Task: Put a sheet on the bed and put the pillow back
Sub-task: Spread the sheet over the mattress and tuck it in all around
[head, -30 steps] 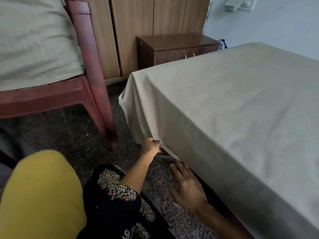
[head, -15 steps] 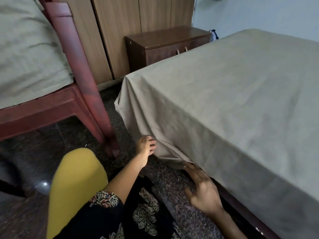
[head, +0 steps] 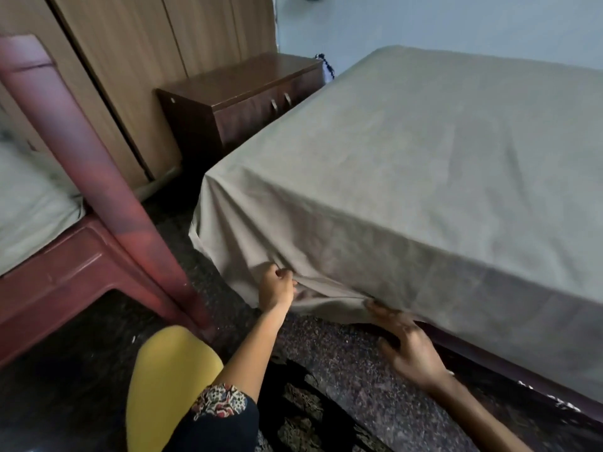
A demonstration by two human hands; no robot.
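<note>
chair (head: 65,282): red, at the left edge of the frame; what looks like the grey pillow (head: 29,207) lies on its seat, though it is blurred.
left hand (head: 277,290): lower centre, fingers curled, pinching the hanging hem of the sheet (head: 408,151).
right hand (head: 409,349): right of lower centre, fingers spread and straight, tips touching the hem.
sheet: grey, spread over the bed (head: 509,370), from centre to right.

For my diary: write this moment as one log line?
sheet spread out | left hand grips its lower edge | right hand open, touching edge
</note>
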